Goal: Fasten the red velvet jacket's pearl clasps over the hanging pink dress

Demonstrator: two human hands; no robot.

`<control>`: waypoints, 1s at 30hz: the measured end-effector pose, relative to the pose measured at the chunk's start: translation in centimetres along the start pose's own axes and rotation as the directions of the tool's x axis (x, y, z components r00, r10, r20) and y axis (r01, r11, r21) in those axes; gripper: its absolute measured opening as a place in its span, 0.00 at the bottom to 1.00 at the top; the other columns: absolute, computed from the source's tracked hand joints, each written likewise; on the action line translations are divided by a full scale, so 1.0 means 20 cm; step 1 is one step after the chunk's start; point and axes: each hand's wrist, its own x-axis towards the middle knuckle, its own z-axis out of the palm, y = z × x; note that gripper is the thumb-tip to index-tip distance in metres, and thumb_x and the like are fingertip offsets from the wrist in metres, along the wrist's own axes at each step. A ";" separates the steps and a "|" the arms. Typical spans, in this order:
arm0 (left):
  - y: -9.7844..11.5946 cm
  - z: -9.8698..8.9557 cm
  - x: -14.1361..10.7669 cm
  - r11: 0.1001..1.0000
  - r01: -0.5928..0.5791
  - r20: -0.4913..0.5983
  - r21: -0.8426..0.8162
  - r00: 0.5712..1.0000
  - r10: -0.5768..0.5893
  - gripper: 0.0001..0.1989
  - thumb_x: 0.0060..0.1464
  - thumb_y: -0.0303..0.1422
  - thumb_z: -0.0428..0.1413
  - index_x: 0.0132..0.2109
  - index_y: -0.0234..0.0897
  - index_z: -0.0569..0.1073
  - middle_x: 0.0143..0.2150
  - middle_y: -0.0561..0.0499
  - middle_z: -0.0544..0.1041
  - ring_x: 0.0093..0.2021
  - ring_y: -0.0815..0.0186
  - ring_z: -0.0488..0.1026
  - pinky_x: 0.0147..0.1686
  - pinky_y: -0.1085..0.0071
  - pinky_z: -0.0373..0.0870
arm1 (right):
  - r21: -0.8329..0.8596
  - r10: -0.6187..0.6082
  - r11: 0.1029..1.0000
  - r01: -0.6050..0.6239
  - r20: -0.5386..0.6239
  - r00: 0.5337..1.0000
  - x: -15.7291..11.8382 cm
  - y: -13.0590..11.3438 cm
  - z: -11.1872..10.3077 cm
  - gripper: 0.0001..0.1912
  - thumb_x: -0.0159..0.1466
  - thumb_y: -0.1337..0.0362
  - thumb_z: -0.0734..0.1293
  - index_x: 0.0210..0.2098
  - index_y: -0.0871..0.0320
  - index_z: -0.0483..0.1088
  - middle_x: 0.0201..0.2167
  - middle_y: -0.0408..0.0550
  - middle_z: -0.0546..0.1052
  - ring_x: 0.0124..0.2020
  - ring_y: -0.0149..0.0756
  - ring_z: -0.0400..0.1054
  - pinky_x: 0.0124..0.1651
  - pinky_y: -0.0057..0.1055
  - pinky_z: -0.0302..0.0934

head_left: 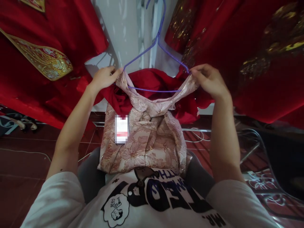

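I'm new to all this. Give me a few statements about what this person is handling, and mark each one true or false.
1. The hanger is wooden. False: it is thin purple wire.
2. The left hand is empty. False: it holds one shoulder of a pink floral brocade garment.
3. The right hand holds the garment's other shoulder. True.
4. Red cloth with gold embroidery hangs on both sides. True.
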 end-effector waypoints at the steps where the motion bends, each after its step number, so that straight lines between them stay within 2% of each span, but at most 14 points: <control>1: 0.03 0.00 -0.02 1.000 -0.022 -0.017 0.015 1.000 0.022 0.30 0.71 0.60 0.44 0.49 0.41 0.77 0.42 0.51 0.81 0.45 0.58 0.75 0.50 0.62 0.70 | 0.036 -0.031 0.999 0.031 -0.008 0.999 0.00 0.03 0.00 0.04 0.67 0.64 0.67 0.38 0.52 0.75 0.36 0.51 0.80 0.35 0.39 0.68 0.44 0.38 0.61; 4: 0.09 0.01 -0.05 0.997 -0.077 -0.060 -0.011 0.995 0.076 0.21 0.71 0.51 0.46 0.54 0.47 0.78 0.50 0.48 0.82 0.54 0.54 0.77 0.52 0.61 0.71 | 0.133 -0.090 0.987 0.093 -0.032 0.995 -0.02 0.11 -0.02 0.07 0.64 0.56 0.71 0.41 0.47 0.79 0.47 0.51 0.83 0.46 0.44 0.71 0.52 0.42 0.61; 6: 0.10 0.02 -0.07 0.995 -0.087 -0.056 -0.051 0.995 0.084 0.20 0.70 0.49 0.47 0.51 0.47 0.80 0.50 0.47 0.83 0.57 0.53 0.77 0.53 0.62 0.72 | 0.184 -0.104 0.976 0.113 -0.062 0.993 -0.03 0.16 -0.03 0.08 0.62 0.53 0.73 0.40 0.45 0.80 0.49 0.51 0.83 0.50 0.47 0.71 0.55 0.46 0.60; 9: 0.09 0.03 -0.08 0.995 -0.033 -0.089 -0.092 0.996 0.024 0.22 0.70 0.49 0.47 0.52 0.43 0.80 0.46 0.46 0.84 0.54 0.53 0.78 0.53 0.62 0.74 | 0.251 -0.114 0.957 0.145 -0.135 0.984 -0.04 0.24 -0.04 0.06 0.62 0.55 0.74 0.39 0.44 0.80 0.49 0.52 0.83 0.52 0.51 0.72 0.58 0.50 0.57; 12: 0.09 0.04 -0.09 0.997 0.027 -0.138 -0.077 0.990 -0.038 0.22 0.70 0.48 0.47 0.53 0.42 0.80 0.43 0.46 0.84 0.53 0.52 0.78 0.55 0.62 0.74 | 0.295 -0.058 0.949 0.114 -0.192 0.980 -0.06 0.32 -0.05 0.08 0.59 0.54 0.74 0.38 0.45 0.79 0.49 0.53 0.83 0.53 0.51 0.71 0.58 0.50 0.59; 14: 0.09 0.04 -0.09 0.998 0.061 -0.153 -0.034 0.986 -0.066 0.21 0.71 0.46 0.47 0.52 0.42 0.81 0.45 0.44 0.84 0.55 0.52 0.79 0.58 0.61 0.72 | 0.309 0.005 0.949 0.058 -0.200 0.980 -0.07 0.39 -0.07 0.10 0.56 0.53 0.75 0.36 0.46 0.78 0.49 0.54 0.83 0.53 0.51 0.72 0.57 0.48 0.61; 18: 0.06 0.05 -0.13 0.978 0.156 -0.057 0.139 0.987 -0.149 0.20 0.70 0.39 0.48 0.50 0.35 0.83 0.50 0.35 0.83 0.59 0.44 0.78 0.61 0.54 0.71 | 0.361 0.151 0.926 -0.112 -0.081 0.985 -0.11 0.47 -0.11 0.10 0.51 0.57 0.77 0.33 0.48 0.78 0.40 0.53 0.83 0.45 0.47 0.74 0.56 0.47 0.64; 20: 0.04 0.06 -0.18 0.951 0.199 0.019 0.237 0.978 -0.209 0.18 0.67 0.35 0.50 0.48 0.32 0.83 0.51 0.32 0.83 0.58 0.41 0.79 0.59 0.50 0.72 | 0.353 0.203 0.913 -0.205 0.044 0.978 -0.13 0.49 -0.13 0.09 0.50 0.59 0.77 0.31 0.49 0.79 0.36 0.52 0.83 0.42 0.44 0.74 0.53 0.46 0.65; 22: 0.02 0.07 -0.22 0.930 0.204 0.109 0.307 0.963 -0.247 0.15 0.65 0.34 0.54 0.46 0.34 0.84 0.49 0.34 0.83 0.56 0.41 0.79 0.57 0.49 0.74 | 0.295 0.225 0.913 -0.283 0.214 0.950 -0.15 0.49 -0.13 0.09 0.48 0.60 0.78 0.30 0.50 0.80 0.35 0.51 0.83 0.40 0.43 0.74 0.51 0.45 0.66; 24: 0.03 0.09 -0.26 0.944 0.099 0.224 0.314 0.959 -0.175 0.12 0.63 0.36 0.55 0.42 0.39 0.83 0.44 0.40 0.84 0.53 0.44 0.80 0.55 0.51 0.76 | 0.208 0.226 0.923 -0.325 0.392 0.892 -0.16 0.45 -0.12 0.12 0.46 0.60 0.81 0.30 0.51 0.81 0.35 0.50 0.83 0.39 0.41 0.74 0.51 0.43 0.66; 26: 0.08 0.12 -0.27 0.971 -0.108 0.266 0.211 0.963 0.049 0.13 0.65 0.37 0.53 0.41 0.41 0.83 0.42 0.43 0.83 0.51 0.48 0.80 0.55 0.52 0.76 | 0.144 0.190 0.945 -0.294 0.492 0.850 -0.17 0.39 -0.09 0.13 0.46 0.57 0.82 0.30 0.52 0.82 0.35 0.49 0.84 0.38 0.39 0.74 0.50 0.41 0.67; 28: 0.17 0.17 -0.26 0.942 -0.330 0.150 0.056 0.936 0.319 0.15 0.68 0.37 0.50 0.43 0.39 0.82 0.47 0.42 0.82 0.54 0.51 0.78 0.60 0.52 0.74 | 0.119 0.109 0.975 -0.187 0.480 0.871 -0.18 0.30 -0.06 0.14 0.51 0.51 0.80 0.32 0.52 0.82 0.36 0.48 0.83 0.38 0.39 0.74 0.48 0.40 0.68; 30: 0.26 0.23 -0.25 0.881 -0.472 0.003 -0.038 0.881 0.472 0.16 0.70 0.36 0.49 0.44 0.36 0.81 0.56 0.40 0.79 0.60 0.50 0.74 0.67 0.49 0.69 | 0.102 0.003 0.994 -0.048 0.402 0.916 -0.19 0.20 -0.04 0.15 0.56 0.47 0.78 0.33 0.52 0.81 0.37 0.48 0.83 0.38 0.40 0.75 0.47 0.41 0.69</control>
